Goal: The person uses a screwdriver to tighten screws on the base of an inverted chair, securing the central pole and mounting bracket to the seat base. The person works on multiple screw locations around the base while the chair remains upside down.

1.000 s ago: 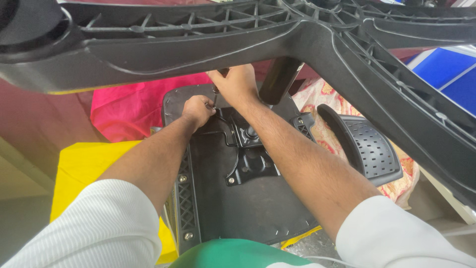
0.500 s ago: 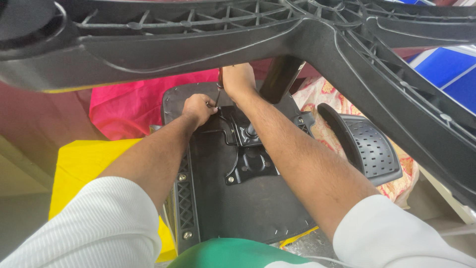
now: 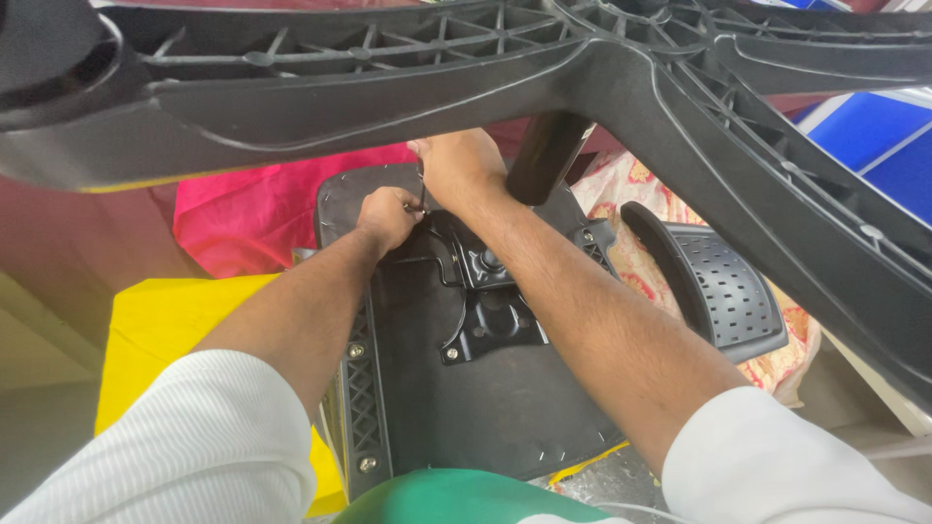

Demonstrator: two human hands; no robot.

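An office chair lies upturned, its black seat underside [image 3: 485, 408] facing me and its star-shaped base [image 3: 621, 87] spreading across the top of the view. My left hand [image 3: 386, 217] is closed around a thin dark hex key [image 3: 421, 194] at the far left corner of the metal seat mechanism [image 3: 490, 291]. My right hand [image 3: 456, 165] sits just above it with fingers closed on the upper end of the same key. The black gas-lift column [image 3: 544, 155] rises right beside my right hand.
A perforated black armrest [image 3: 723, 286] curves off the seat's right side over a floral cloth [image 3: 636, 194]. A pink cloth [image 3: 252, 213] and a yellow block [image 3: 165, 330] lie to the left. A blue panel [image 3: 874, 146] is at the right. Something green [image 3: 466, 497] is at the bottom.
My right hand has shifted slightly upward and to the left over the key; the left hand has stayed in the same spot on the mechanism.
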